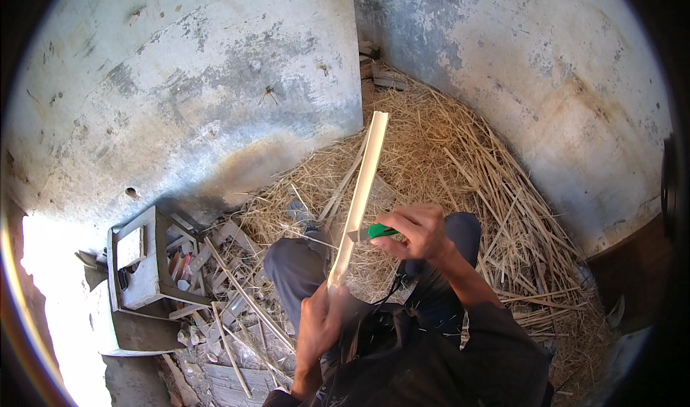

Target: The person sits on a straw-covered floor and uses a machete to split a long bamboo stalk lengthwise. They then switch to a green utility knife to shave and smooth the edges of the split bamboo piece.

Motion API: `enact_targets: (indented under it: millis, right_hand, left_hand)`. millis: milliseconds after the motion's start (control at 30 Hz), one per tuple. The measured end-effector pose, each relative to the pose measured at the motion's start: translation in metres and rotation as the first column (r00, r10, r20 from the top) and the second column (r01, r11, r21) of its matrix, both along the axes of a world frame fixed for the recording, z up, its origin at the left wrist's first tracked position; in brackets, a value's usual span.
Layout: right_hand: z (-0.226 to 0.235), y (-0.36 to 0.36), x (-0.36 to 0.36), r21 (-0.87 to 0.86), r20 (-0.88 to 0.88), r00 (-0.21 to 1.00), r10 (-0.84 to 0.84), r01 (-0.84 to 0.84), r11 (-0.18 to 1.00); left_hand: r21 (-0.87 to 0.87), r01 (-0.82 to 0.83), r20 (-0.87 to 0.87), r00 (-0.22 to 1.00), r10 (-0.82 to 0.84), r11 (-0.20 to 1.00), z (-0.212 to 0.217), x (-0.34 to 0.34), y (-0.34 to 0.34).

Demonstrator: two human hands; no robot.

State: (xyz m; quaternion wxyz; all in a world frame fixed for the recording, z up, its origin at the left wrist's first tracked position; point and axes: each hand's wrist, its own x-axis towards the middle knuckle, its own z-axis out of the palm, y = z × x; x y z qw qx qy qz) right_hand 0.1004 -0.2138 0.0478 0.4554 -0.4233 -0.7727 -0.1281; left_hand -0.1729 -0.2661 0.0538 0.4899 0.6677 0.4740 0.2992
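Note:
A long pale strip of split bamboo slants up and away from me, its hollow inner face showing. My left hand is closed around its near end, low between my knees. In my right hand is a knife with a green handle; the fingers and thumb wrap the handle. Its short grey blade points left and lies against the strip's right edge, partway along. Whether the blade cuts into the strip, I cannot tell.
Straw and thin split sticks cover the floor ahead and to the right. A worn wooden stool-like frame holding small items stands at left, with scraps beside it. Peeling walls meet in the far corner.

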Motion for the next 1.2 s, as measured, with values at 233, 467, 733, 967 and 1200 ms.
enact_targets:
  millis: [233,467,733,967,1200]
  right_hand:
    - [0.002,0.010,0.008,0.016,-0.014,1.000,-0.004,0.004,1.000]
    - [-0.004,0.020,0.015,0.020,-0.009,1.000,-0.004,0.004,1.000]
    - [-0.003,0.031,0.023,0.049,0.019,1.000,-0.023,0.022,0.999]
    - [-0.005,0.037,0.029,0.061,0.008,1.000,-0.011,0.010,0.998]
    - [-0.001,0.037,0.033,0.072,0.068,0.997,-0.039,0.034,0.997]
  left_hand:
    - [0.008,-0.022,-0.041,0.999,0.022,1.000,-0.008,-0.006,-0.005]
    - [-0.021,-0.028,-0.007,1.000,0.028,0.999,-0.017,-0.011,-0.007]
    - [-0.014,-0.057,0.028,0.998,0.057,0.998,-0.024,-0.013,-0.013]
    - [-0.023,-0.039,-0.060,0.997,0.038,0.999,-0.027,-0.020,-0.016]
    - [-0.003,-0.046,-0.033,0.998,0.046,0.999,-0.028,-0.021,-0.018]
